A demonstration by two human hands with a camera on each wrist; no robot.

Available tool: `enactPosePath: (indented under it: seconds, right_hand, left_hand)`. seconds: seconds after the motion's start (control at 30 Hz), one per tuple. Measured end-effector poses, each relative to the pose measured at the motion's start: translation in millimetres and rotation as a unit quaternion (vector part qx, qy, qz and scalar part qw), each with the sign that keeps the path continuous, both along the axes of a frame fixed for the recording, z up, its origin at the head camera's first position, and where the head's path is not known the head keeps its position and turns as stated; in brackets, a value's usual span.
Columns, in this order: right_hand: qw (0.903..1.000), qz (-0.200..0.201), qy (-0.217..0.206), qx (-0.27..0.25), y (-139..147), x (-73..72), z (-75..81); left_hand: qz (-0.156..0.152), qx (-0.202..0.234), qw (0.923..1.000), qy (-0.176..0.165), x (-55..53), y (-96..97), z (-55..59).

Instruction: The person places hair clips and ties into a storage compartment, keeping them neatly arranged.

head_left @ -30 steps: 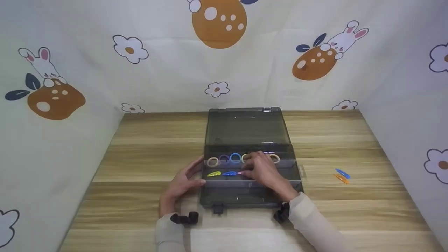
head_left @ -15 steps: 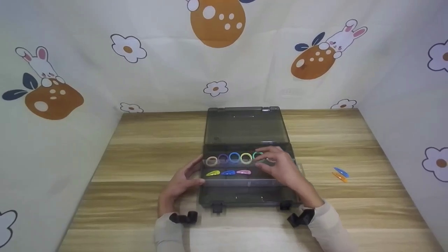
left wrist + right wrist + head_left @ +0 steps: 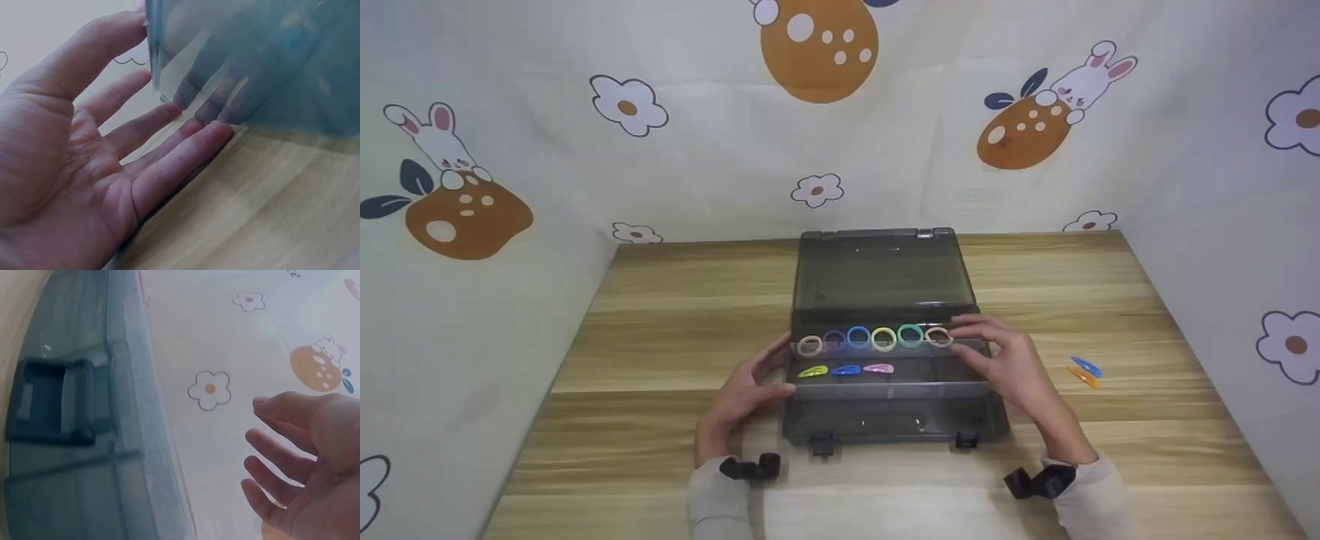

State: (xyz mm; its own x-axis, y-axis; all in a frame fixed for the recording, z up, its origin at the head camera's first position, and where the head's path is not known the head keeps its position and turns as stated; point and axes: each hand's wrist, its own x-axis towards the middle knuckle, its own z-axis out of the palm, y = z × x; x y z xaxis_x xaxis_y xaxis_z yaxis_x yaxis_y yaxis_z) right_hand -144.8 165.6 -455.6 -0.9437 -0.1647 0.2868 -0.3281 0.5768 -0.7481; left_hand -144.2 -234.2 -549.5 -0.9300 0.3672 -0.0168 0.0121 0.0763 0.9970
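Note:
A dark see-through plastic box (image 3: 885, 270) stands on the table with its lid tilted back. In its back compartment several coloured hair ties stand in a row, among them a blue hair tie (image 3: 859, 327). The middle compartment holds a yellow hair clip (image 3: 813, 371), a blue hair clip (image 3: 846, 370) and a pink hair clip (image 3: 878, 368). My left hand (image 3: 746, 390) touches the box's left side with its fingertips, fingers fairly straight. Over the box's right edge, my right hand (image 3: 1012, 364) has its fingers spread near the last beige hair tie (image 3: 928, 337), holding nothing.
To the right of the box, a loose blue hair clip (image 3: 1087, 366) and an orange hair clip (image 3: 1084, 376) lie on the wooden table (image 3: 660, 315). Patterned cloth (image 3: 720, 150) hangs behind and at both sides. Two latches stick out at the box's front.
The right hand has let go of the pink hair clip, now lying in the middle compartment, and has moved right to the box's right edge. The left hand has stayed at the box's side.

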Motion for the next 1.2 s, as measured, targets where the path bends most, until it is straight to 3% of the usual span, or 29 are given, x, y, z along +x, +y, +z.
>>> enactPosePath:
  seconds: [0.23, 0.53, 0.87, 1.07, 1.2]
  right_hand:
    - [0.9989, -0.040, -0.023, 0.009, 21.9, -1.3, -1.4]
    - [0.9983, -0.059, 0.000, 0.005, 59.8, -6.1, -12.3]
    - [0.9961, -0.085, -0.006, 0.022, 104.4, -6.5, -24.7]
    - [0.9955, -0.062, -0.045, 0.057, 134.6, -3.9, -31.7]
    - [0.9887, -0.075, -0.120, 0.048, 154.6, -3.3, -34.5]
  left_hand:
    - [0.004, -0.001, 1.0000, 0.001, 1.1, -1.1, 0.3]
    - [-0.005, 0.010, 0.9999, 0.011, 1.1, -1.5, -0.6]
    - [-0.005, 0.003, 0.9999, 0.016, 1.0, -2.1, -0.7]
    - [-0.009, 0.018, 0.9998, 0.007, 0.7, -0.9, 0.5]
    - [-0.008, 0.021, 0.9997, 0.007, 0.4, -0.3, 0.1]
